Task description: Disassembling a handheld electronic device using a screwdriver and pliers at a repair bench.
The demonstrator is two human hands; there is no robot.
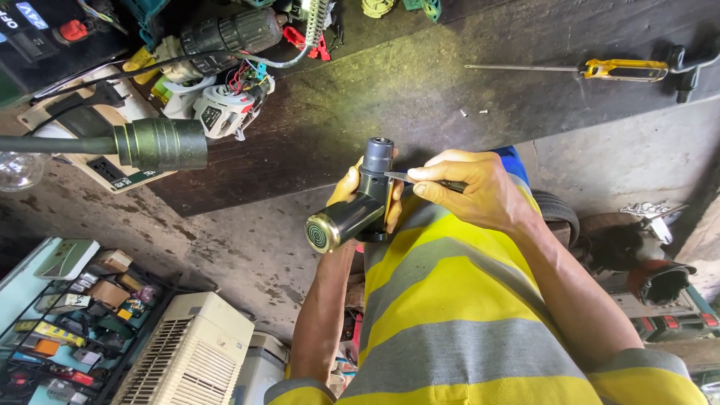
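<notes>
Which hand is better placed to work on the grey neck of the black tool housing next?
Right. The right hand already pinches a thin metal tool with its tip at the neck; the left hand is busy gripping the black tool housing.

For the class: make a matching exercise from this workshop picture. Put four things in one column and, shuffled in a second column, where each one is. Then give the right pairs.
Things
1. dark tool body
2. thin metal tool
3. yellow-handled screwdriver
4. white slatted box

Places
A. lying alone on the dark bench top, upper right
B. pinched in the right hand, tip against the tool body
C. lower left, beside the shelf of small boxes
D. gripped in the left hand, round brass-coloured end toward the camera

Pairs: 1-D, 2-B, 3-A, 4-C
</notes>
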